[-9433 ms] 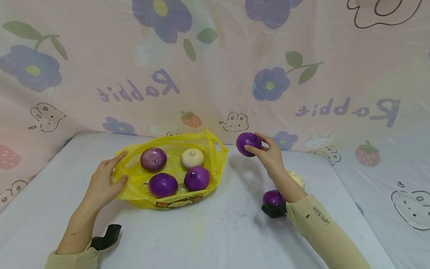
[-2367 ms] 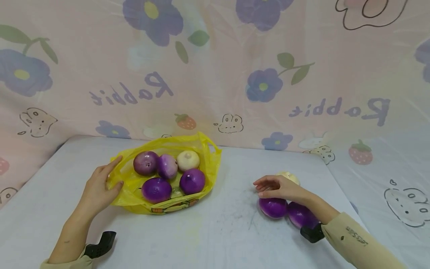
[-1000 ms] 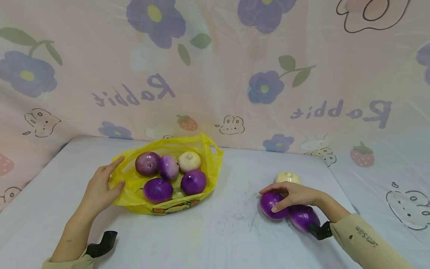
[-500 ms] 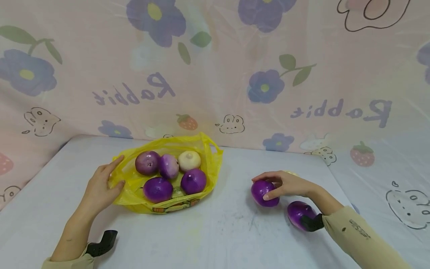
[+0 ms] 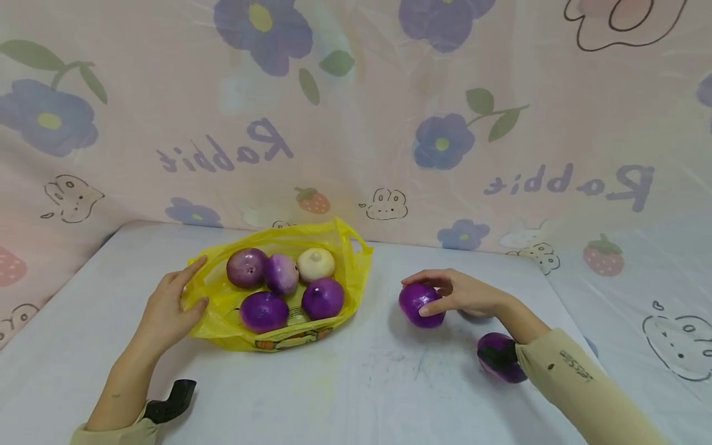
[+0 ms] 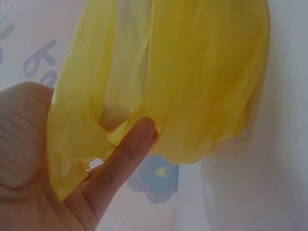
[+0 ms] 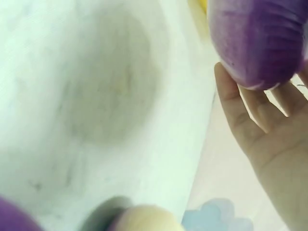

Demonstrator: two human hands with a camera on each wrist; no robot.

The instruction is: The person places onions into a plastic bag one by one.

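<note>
In the head view, my right hand [image 5: 461,293] grips a glossy purple onion [image 5: 421,306] above the table, right of a yellow plastic bag [image 5: 222,309]. The right wrist view shows this purple onion [image 7: 260,43] against the fingertips. My left hand [image 5: 172,309] touches the bag's left rim, its thumb and index finger spread apart. In the left wrist view, yellow film [image 6: 192,82] drapes over the palm beside a straight finger [image 6: 127,154]. Several purple onions [image 5: 264,312] and one white onion [image 5: 316,266] lie in the bag, whose mouth gapes.
A purple onion [image 5: 508,369] lies on the table under the right forearm, partly covered by the black wrist camera [image 5: 497,355]. A pale onion [image 7: 149,219] shows at the right wrist view's lower edge. A printed curtain [image 5: 356,123] rises behind the white table [image 5: 311,395].
The onion held 9.4 seconds ago now lies in the bag. Since then my right hand has gripped another purple onion and carried it left off the table. My left hand stays at the rim.
</note>
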